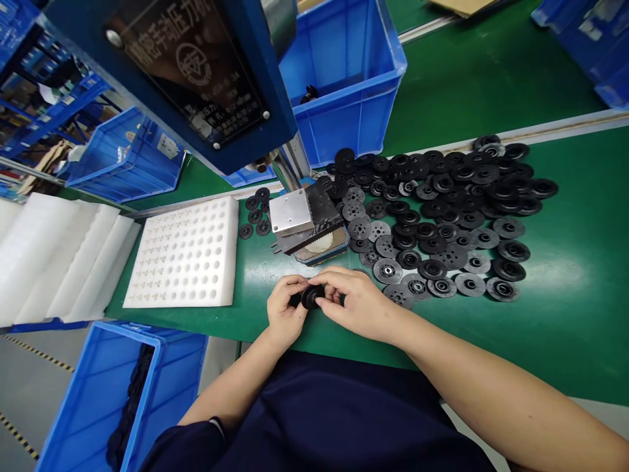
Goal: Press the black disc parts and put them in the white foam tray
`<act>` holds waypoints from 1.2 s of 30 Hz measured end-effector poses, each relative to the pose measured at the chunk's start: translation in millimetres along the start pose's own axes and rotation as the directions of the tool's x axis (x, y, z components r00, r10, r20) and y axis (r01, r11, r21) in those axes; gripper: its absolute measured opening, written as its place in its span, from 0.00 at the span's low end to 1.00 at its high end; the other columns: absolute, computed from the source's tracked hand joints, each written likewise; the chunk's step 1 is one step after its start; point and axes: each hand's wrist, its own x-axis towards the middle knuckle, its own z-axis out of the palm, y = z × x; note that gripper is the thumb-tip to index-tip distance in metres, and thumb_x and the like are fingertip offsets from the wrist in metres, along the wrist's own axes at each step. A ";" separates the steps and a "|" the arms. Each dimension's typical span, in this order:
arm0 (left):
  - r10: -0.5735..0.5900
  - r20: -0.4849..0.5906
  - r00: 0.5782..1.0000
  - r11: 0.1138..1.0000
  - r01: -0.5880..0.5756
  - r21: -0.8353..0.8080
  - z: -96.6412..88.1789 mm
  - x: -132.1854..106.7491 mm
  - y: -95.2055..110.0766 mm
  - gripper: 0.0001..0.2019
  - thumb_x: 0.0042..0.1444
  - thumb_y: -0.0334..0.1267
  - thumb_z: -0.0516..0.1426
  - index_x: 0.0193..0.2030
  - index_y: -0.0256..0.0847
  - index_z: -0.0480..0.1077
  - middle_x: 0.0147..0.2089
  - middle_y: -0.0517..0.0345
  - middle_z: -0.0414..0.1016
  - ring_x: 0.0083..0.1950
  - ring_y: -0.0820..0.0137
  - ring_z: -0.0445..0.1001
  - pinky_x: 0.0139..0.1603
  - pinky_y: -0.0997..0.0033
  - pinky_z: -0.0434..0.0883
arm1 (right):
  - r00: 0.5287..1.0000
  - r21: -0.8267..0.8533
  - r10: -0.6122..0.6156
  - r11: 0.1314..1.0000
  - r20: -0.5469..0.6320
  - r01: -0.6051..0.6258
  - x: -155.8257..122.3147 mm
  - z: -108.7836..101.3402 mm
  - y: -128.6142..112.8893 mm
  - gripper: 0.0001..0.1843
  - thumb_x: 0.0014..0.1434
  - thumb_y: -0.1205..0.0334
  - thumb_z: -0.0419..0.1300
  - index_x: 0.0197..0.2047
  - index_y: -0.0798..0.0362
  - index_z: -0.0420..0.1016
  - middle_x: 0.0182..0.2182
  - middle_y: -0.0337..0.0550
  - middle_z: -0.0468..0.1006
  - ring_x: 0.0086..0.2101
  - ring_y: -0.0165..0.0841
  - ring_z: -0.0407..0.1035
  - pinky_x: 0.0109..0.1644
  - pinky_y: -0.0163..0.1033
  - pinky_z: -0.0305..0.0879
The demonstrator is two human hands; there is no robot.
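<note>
Black disc [312, 297] is hanging over the green table [565, 314], near side, just short of the press base [322, 244]. L hand [287, 309] & R hand [361, 303], all 2, are pinching it. It's looking light, stiff, prob. slick plastic; rim's offering best hold.

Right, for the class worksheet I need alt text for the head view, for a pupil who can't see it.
A person's hands hold a small black round part over a green table, near a blue press. Many black discs lie to the right; to the left is a white foam tray with rows of holes, some holding small pieces.
</note>
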 end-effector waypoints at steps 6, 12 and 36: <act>0.136 -0.022 0.990 0.981 -0.132 0.143 -2.9 -2.7 4.0 0.08 0.59 0.29 0.59 0.44 0.42 0.70 0.42 0.55 0.73 0.42 0.68 0.75 0.42 0.64 0.75 | 0.976 0.059 0.213 0.975 0.044 -0.216 -0.2 0.9 -2.3 0.12 0.53 0.73 0.59 0.40 0.53 0.76 0.22 0.32 0.69 0.24 0.24 0.64 0.30 0.31 0.62; 0.111 -0.034 0.993 0.978 -0.103 0.181 -2.6 -1.1 4.3 0.05 0.59 0.32 0.60 0.42 0.41 0.69 0.40 0.56 0.73 0.40 0.70 0.75 0.40 0.66 0.75 | 0.971 0.056 0.238 0.969 0.020 -0.239 1.7 3.2 -1.4 0.19 0.48 0.78 0.54 0.41 0.53 0.77 0.27 0.35 0.74 0.24 0.24 0.64 0.32 0.32 0.62; -0.025 0.059 0.998 0.999 0.024 0.023 -0.4 4.0 -1.6 0.03 0.59 0.34 0.61 0.40 0.39 0.73 0.39 0.54 0.78 0.41 0.68 0.78 0.43 0.66 0.75 | 0.988 -0.211 -0.156 0.966 -0.006 0.151 2.5 -4.2 12.3 0.18 0.58 0.77 0.50 0.44 0.55 0.76 0.40 0.46 0.80 0.41 0.32 0.75 0.48 0.39 0.73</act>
